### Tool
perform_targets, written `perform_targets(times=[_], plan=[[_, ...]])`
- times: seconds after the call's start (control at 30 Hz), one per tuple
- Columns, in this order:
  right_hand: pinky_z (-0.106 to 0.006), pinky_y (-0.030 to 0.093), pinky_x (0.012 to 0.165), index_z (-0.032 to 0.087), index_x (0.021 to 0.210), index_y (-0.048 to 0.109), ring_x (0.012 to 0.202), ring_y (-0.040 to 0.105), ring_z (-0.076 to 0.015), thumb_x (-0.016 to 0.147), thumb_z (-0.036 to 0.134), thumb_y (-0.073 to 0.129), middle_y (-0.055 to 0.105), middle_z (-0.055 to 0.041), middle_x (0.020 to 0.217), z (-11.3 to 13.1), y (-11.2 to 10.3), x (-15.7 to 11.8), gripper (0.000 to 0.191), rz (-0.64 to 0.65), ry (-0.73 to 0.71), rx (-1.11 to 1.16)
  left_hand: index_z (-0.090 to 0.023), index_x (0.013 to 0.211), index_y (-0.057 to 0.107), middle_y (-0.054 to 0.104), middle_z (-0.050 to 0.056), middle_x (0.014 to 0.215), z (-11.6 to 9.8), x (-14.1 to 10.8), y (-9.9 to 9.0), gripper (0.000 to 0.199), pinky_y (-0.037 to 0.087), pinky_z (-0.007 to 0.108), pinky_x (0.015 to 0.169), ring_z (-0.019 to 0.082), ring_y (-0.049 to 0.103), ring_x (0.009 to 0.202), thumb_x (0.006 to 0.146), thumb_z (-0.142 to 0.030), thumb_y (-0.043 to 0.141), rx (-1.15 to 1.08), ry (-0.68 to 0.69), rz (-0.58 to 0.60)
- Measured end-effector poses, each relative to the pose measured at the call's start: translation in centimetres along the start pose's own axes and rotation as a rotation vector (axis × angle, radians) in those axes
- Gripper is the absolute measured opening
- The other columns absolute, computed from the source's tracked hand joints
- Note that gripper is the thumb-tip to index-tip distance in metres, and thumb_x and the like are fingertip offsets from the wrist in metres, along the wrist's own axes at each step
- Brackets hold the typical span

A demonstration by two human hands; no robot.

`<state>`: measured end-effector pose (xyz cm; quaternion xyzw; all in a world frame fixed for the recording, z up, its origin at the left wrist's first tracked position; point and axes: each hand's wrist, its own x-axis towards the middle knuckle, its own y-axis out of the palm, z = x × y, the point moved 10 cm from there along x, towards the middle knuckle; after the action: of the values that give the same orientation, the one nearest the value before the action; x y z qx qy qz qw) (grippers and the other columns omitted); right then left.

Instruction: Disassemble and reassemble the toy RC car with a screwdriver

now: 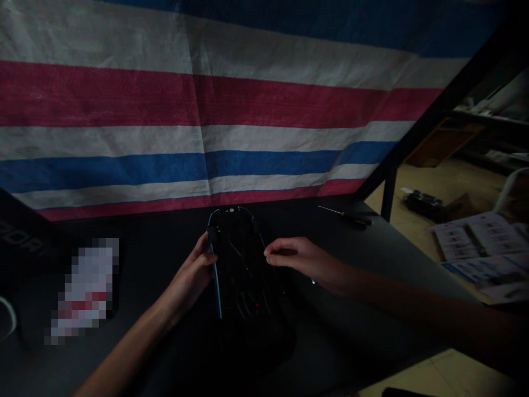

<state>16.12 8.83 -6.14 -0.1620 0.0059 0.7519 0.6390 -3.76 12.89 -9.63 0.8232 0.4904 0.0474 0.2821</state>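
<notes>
1. The flat black device with a thin blue edge (239,264) lies in deep shadow; its near end melts into the dark table top (351,309), so its outline there cannot be told.
2. The left hand (194,275) covers part of the blue edge; its forearm is cut off by the bottom edge.
3. The right hand (297,258) has its fingertips curled at the device's right side; whether they pinch anything is unclear.
4. A pixelated white and red patch (85,289) is unreadable.
5. The slim dark-handled tool (347,216), perhaps a screwdriver, is too small to tell.
</notes>
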Motion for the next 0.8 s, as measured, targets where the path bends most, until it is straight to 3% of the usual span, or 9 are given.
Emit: perform_targets(times=[0.17, 0.3, 0.33, 0.4, 0.43, 0.5, 0.67, 0.8], plan=[[-0.029, 0.048, 0.079, 0.02, 0.095, 0.066, 0.084, 0.062, -0.0153, 0.086, 0.03, 0.067, 0.066, -0.0015, 0.089, 0.0, 1.1, 0.3, 0.014, 0.069, 0.036, 0.002, -0.031, 0.155, 0.045, 0.068, 0.006, 0.136, -0.1, -0.1, -0.1, 0.074, 0.049, 0.039, 0.099, 0.028, 0.067, 0.115, 0.085, -0.029, 0.072, 0.021, -0.01, -0.055], [-0.032, 0.048, 0.073, 0.021, 0.098, 0.06, 0.075, 0.061, -0.0172, 0.094, 0.036, 0.055, 0.062, -0.0018, 0.083, 0.9, -1.4, 1.0, 0.017, 0.031, 0.0, -0.112, -0.029, 0.153, 0.047, 0.068, 0.006, 0.138, -0.3, -0.3, -0.1, 0.076, 0.05, 0.04, 0.1, 0.03, 0.066, 0.12, 0.082, -0.028, 0.074, 0.022, -0.012, -0.078], [-0.033, 0.047, 0.074, 0.021, 0.1, 0.061, 0.076, 0.06, -0.0183, 0.095, 0.034, 0.055, 0.063, -0.0024, 0.084, 1.4, -2.6, 0.9, 0.015, -0.005, -0.034, -0.206, -0.029, 0.153, 0.047, 0.067, 0.006, 0.139, -0.2, -0.3, -0.1, 0.077, 0.05, 0.041, 0.102, 0.03, 0.065, 0.122, 0.081, -0.028, 0.074, 0.021, -0.016, -0.079], [-0.038, 0.046, 0.081, 0.021, 0.109, 0.062, 0.086, 0.064, -0.0226, 0.096, 0.031, 0.053, 0.069, -0.0071, 0.097, 3.2, -4.4, 0.4, 0.018, -0.109, -0.208, -0.866, -0.03, 0.153, 0.046, 0.065, 0.006, 0.143, -0.2, -0.3, -0.1, 0.077, 0.047, 0.043, 0.107, 0.03, 0.062, 0.127, 0.081, -0.027, 0.074, 0.016, -0.026, -0.078], [-0.04, 0.047, 0.082, 0.021, 0.114, 0.062, 0.089, 0.067, -0.0257, 0.098, 0.033, 0.051, 0.072, -0.0101, 0.102, 3.1, -5.0, 0.1, 0.023, -0.132, -0.216, -1.064, -0.03, 0.153, 0.046, 0.064, 0.006, 0.144, -0.1, -0.3, -0.1, 0.076, 0.046, 0.043, 0.109, 0.03, 0.061, 0.129, 0.082, -0.027, 0.074, 0.012, -0.026, -0.078], [-0.042, 0.047, 0.081, 0.019, 0.122, 0.061, 0.09, 0.07, -0.0298, 0.099, 0.036, 0.051, 0.074, -0.0142, 0.106, 2.2, -5.4, -0.1, 0.031, -0.127, -0.215, -1.211, -0.03, 0.153, 0.046, 0.062, 0.005, 0.148, -0.2, -0.3, -0.1, 0.075, 0.044, 0.044, 0.112, 0.03, 0.059, 0.131, 0.083, -0.027, 0.073, 0.001, -0.017, -0.079], [-0.032, 0.046, 0.068, 0.02, 0.125, 0.057, 0.077, 0.071, -0.023, 0.098, 0.031, 0.054, 0.075, -0.0086, 0.094, 0.1, -3.7, 0.7, 0.029, -0.024, -0.235, -1.156, -0.03, 0.153, 0.047, 0.061, 0.006, 0.148, -0.3, -0.4, -0.1, 0.073, 0.047, 0.045, 0.112, 0.032, 0.06, 0.133, 0.085, -0.026, 0.073, 0.002, -0.027, -0.087], [-0.026, 0.043, 0.059, 0.022, 0.122, 0.047, 0.061, 0.061, -0.0148, 0.099, 0.029, 0.052, 0.063, 0.0039, 0.071, 3.0, -2.9, 0.5, 0.024, -0.016, -0.314, -0.976, -0.034, 0.153, 0.047, 0.063, 0.004, 0.148, -0.1, -0.6, -0.7, 0.075, 0.047, 0.042, 0.113, 0.03, 0.058, 0.137, 0.085, -0.028, 0.079, -0.001, -0.069, -0.115]])
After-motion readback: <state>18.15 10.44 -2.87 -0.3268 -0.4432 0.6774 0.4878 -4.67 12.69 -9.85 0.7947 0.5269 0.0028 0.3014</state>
